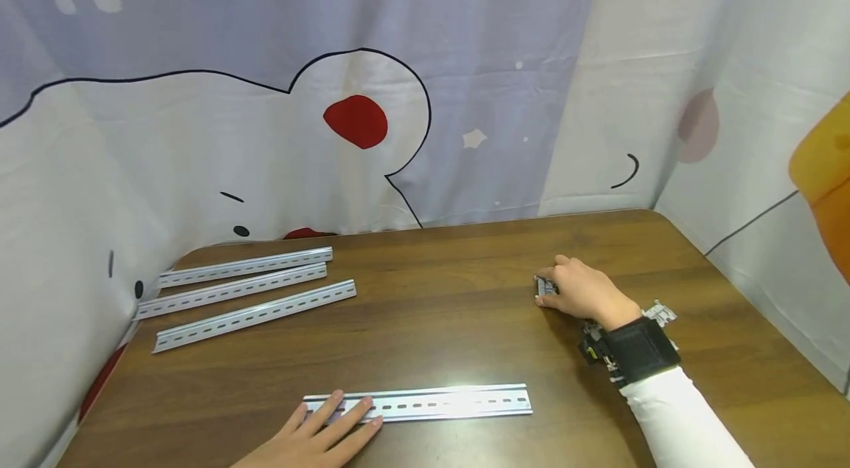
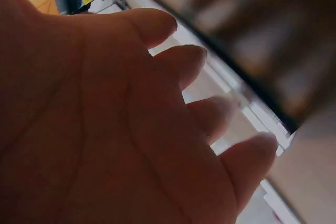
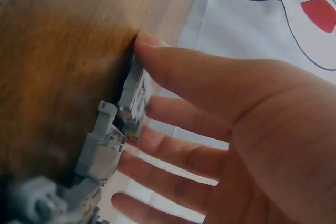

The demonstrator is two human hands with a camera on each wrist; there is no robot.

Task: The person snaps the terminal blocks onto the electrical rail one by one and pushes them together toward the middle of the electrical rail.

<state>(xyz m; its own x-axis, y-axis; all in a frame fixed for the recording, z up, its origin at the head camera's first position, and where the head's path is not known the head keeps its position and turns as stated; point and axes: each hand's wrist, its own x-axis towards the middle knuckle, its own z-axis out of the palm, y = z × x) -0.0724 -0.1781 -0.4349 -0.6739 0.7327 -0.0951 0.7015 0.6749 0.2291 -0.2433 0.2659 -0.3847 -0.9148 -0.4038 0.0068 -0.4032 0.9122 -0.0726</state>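
A slotted metal DIN rail lies crosswise near the front of the table. My left hand rests on its left end with the fingers spread and straight. In the left wrist view the palm fills much of the picture, and the fingertips reach over the rail. Farther back on the right, my right hand pinches a small grey terminal block between thumb and fingers, at the tabletop. The right wrist view shows the thumb at one end of this block, with more grey terminal blocks beside it.
Three more DIN rails lie slanted at the back left of the wooden table. Grey terminal blocks show partly behind the right wrist. A printed curtain hangs along the table's back and sides.
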